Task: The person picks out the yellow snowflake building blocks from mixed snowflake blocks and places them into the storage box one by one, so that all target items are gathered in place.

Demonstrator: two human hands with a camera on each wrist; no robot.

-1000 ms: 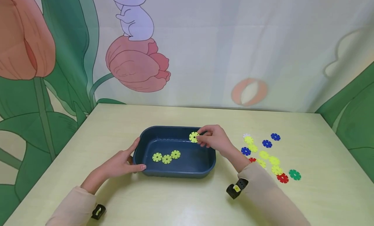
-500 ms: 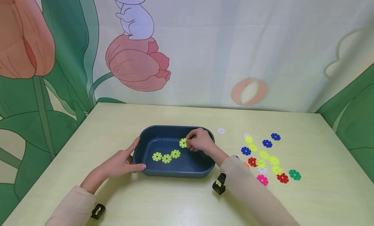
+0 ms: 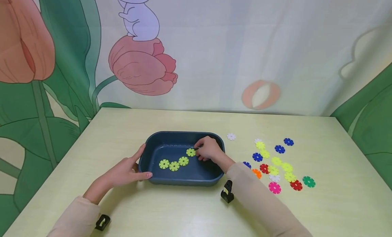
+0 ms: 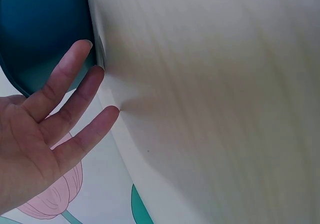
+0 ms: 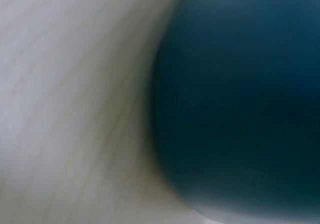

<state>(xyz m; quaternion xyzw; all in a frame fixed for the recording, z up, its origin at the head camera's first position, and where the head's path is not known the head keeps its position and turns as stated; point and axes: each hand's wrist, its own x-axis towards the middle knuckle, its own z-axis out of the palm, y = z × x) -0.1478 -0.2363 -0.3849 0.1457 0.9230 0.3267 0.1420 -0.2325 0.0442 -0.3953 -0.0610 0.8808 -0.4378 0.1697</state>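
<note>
A dark blue basin [image 3: 196, 182] stands on the table. My left hand [image 3: 122, 170] steadies its left end, thumb on the front rim. In the left wrist view, the left hand's [image 4: 55, 119] fingers are nearly straight and spread beside the basin's wall [image 4: 45, 34]. My right hand [image 3: 211, 151] reaches inside with curled fingers, its fingertips at the edge of a yellow interlocking disc [image 3: 191, 152] low over the basin floor. Several more yellow discs [image 3: 174, 166] lie left of it. The right wrist view shows only the basin [image 5: 235, 99] and tabletop, without the hand.
Loose discs lie scattered right of the basin: yellow [image 3: 276, 161], blue [image 3: 279, 149], red [image 3: 296, 185], green [image 3: 308, 181], pink [image 3: 274, 187], orange [image 3: 256, 173] and white [image 3: 231, 136]. A printed curtain [image 3: 208, 60] hangs behind the table [image 3: 171, 209].
My right hand has carried the yellow disc left and down from the basin's back right, near the other yellow discs. The left hand has stayed at the left end.
</note>
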